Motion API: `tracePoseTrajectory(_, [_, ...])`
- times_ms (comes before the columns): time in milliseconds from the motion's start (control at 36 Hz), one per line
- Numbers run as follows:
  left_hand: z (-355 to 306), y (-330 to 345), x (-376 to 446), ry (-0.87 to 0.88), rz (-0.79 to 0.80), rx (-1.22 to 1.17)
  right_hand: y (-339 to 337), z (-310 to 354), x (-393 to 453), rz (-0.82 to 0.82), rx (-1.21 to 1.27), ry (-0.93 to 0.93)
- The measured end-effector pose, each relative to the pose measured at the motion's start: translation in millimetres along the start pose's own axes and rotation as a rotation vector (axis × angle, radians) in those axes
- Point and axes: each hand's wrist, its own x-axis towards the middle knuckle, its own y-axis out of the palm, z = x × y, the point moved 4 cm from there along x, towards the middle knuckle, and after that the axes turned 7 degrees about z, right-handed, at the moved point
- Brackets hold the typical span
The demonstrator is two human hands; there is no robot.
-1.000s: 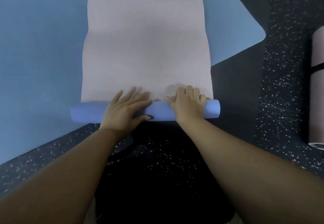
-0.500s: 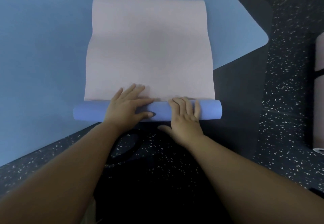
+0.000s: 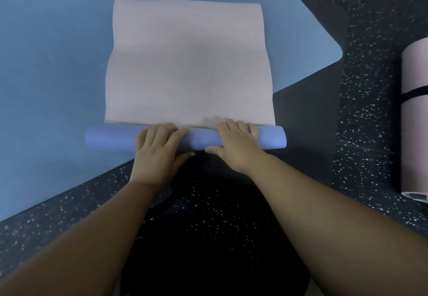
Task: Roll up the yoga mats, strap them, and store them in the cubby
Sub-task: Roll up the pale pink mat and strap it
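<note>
A pale pink yoga mat (image 3: 187, 64) with a blue underside lies spread out ahead of me. Its near end is wound into a blue roll (image 3: 108, 139) lying crosswise. My left hand (image 3: 157, 149) grips the middle of the roll, fingers curled over its top and thumb on the near side. My right hand (image 3: 236, 142) grips the roll further right in the same way, fingertips at the seam where the roll meets the flat part. Both ends of the roll stick out past my hands.
A large blue mat (image 3: 53, 75) lies flat under the pink one, and a dark mat (image 3: 308, 110) lies beneath it on the speckled floor. At the right edge rests a rolled pink mat (image 3: 414, 133) bound with a black strap (image 3: 414, 95).
My right hand moved from the near side of the roll up over its top. My left fingers went from stretched flat to curled over the roll. The roll has grown slightly thicker.
</note>
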Motion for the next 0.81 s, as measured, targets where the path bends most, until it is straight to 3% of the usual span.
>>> tracePoseTrajectory(139, [0,-1,9,-0.034,0.017,0.027,-11,-4,9,0.055,0.036,-0.015])
tracePoseTrajectory(306, [7,-4,30,-0.115,0.229,0.064,-31,-8,20,0.020,0.149,-0.017])
tracePoseTrajectory(361, [10,-5,38,-0.124,0.282,0.059,-38,-10,23,-0.059,0.219,-0.022])
tracePoseTrajectory(444, [15,-7,48,-0.130,0.331,0.061,-39,-10,21,-0.280,0.116,0.007])
tracePoseTrajectory(583, [19,-14,60,-0.131,0.306,0.056,-19,-10,1,-0.655,0.050,0.112])
tracePoseTrajectory(667, [20,-16,61,-0.114,0.265,0.027,-6,-10,-7,-0.721,-0.007,0.043])
tracePoseTrajectory(806, [15,-15,59,-0.115,0.299,-0.029,1,-9,-16,-0.673,-0.042,0.052])
